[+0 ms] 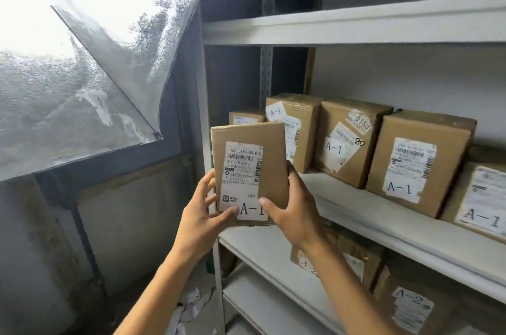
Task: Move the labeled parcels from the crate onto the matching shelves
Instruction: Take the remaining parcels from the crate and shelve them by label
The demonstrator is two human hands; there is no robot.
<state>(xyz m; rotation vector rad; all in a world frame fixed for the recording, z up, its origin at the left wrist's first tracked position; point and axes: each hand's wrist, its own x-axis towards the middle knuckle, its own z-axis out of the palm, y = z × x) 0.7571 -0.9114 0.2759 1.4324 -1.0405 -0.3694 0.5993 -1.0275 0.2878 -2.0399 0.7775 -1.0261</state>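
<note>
Storeroom, frosted window beside metal shelf | both hands, left and right, grip upright A-1 parcel at shelf's left end, before A-1 boxes | risk: tall thin parcel may topple off the edge.

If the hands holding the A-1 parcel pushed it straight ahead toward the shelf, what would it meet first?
Probably the small box at the shelf's left end, directly behind the held parcel; depth is unclear.
</note>
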